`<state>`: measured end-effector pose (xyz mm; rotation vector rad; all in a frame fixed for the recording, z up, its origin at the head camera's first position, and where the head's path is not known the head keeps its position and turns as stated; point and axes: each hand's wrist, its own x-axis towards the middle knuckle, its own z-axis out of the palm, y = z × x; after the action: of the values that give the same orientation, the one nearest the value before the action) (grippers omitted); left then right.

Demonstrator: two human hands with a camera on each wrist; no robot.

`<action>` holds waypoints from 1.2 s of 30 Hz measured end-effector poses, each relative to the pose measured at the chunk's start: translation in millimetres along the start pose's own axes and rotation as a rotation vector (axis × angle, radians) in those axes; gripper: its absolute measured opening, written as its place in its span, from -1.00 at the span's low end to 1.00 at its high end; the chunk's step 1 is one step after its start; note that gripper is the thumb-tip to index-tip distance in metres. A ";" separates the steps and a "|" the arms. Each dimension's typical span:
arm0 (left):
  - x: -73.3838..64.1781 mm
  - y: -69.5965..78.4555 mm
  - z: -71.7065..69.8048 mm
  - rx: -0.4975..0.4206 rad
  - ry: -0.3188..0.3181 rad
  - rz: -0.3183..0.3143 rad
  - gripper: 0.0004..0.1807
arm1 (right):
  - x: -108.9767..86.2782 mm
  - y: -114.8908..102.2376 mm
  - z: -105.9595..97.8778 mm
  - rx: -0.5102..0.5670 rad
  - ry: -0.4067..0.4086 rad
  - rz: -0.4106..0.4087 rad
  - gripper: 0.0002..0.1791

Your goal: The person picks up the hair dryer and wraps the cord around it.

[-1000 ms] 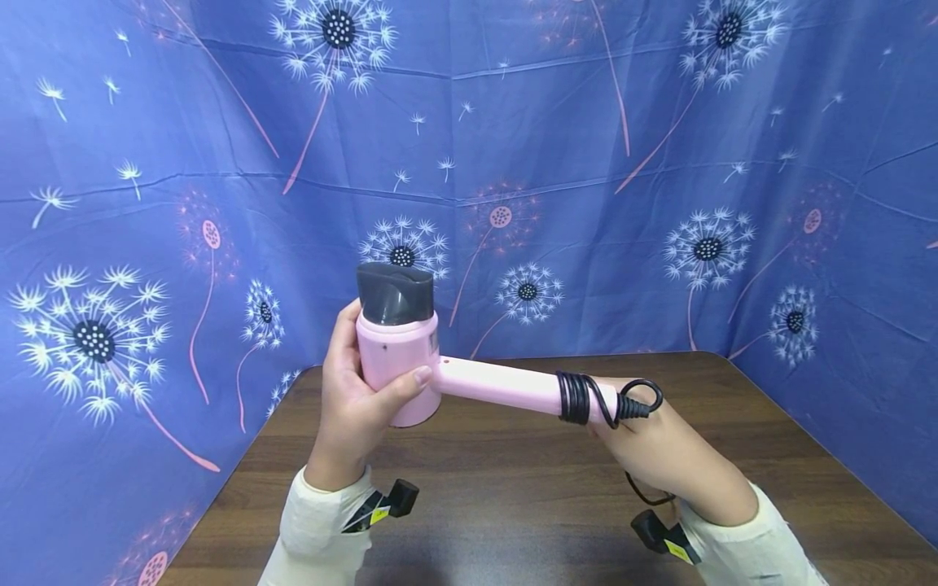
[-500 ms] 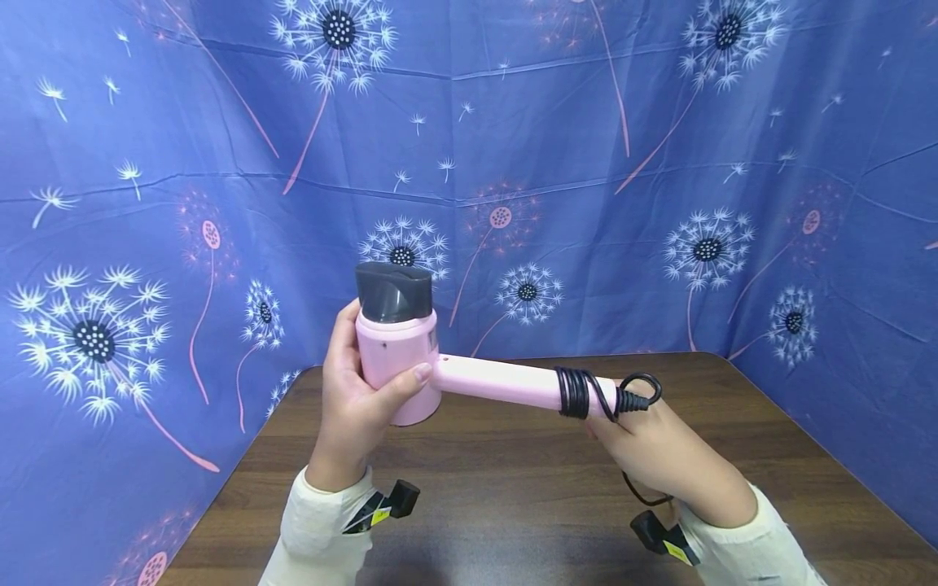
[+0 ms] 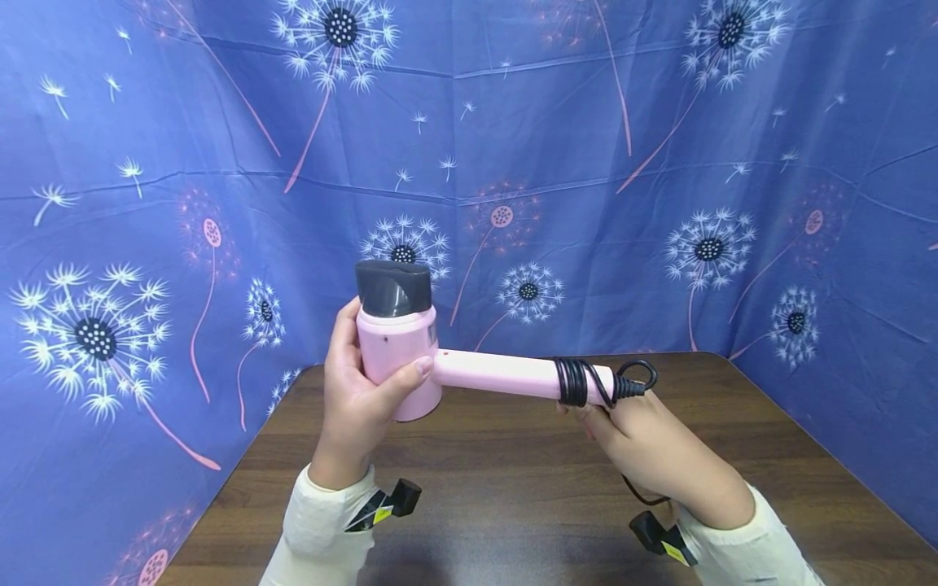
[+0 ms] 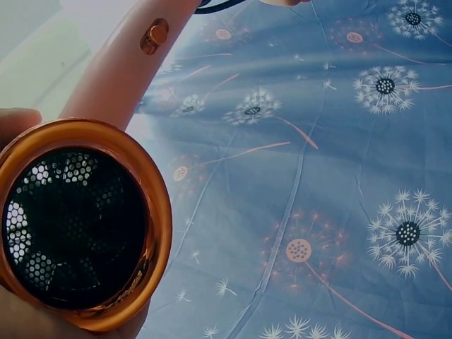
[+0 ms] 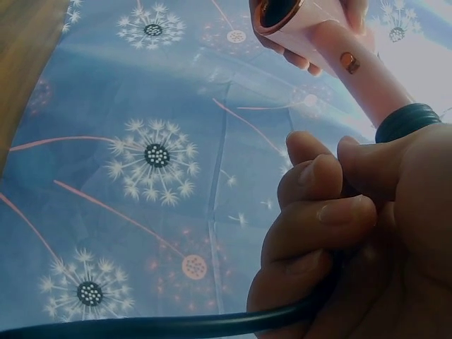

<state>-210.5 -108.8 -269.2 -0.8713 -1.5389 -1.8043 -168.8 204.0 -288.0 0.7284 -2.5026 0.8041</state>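
A pink hair dryer with a black nozzle is held up over the table, nozzle upward and handle pointing right. My left hand grips its barrel, thumb across the front. The left wrist view shows the copper-rimmed intake grille and a copper switch on the handle. Several turns of black cord wrap the handle's far end. Just below that end is my right hand. In the right wrist view its curled fingers hold the free cord, which trails out to the left.
The brown wooden table lies beneath both hands. A blue curtain with a dandelion print stands behind it and along both sides. Each wrist carries a small black camera mount over a white sleeve.
The handle end of the hair dryer has risen slightly. My right hand has shifted a little up and left beneath it, while my left hand keeps its grip on the barrel.
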 end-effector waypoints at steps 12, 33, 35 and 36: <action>-0.5 -1.3 0.8 0.014 0.034 -0.009 -0.09 | 3.2 4.0 5.2 -0.048 0.082 -0.176 -0.80; 0.7 -2.8 1.8 0.014 0.143 0.014 -0.08 | -0.5 -9.1 3.2 -0.112 0.080 -0.233 -0.78; 0.4 -2.5 1.5 0.014 0.145 0.011 -0.08 | -1.2 -9.2 3.4 -0.113 0.084 -0.236 -0.78; 0.3 -2.4 1.4 0.012 0.147 0.009 -0.09 | -1.4 -9.3 3.4 -0.116 0.087 -0.240 -0.79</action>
<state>-212.5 -107.0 -270.1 -0.7214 -1.4495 -1.8087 -163.0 195.8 -287.5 0.9106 -2.3073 0.5881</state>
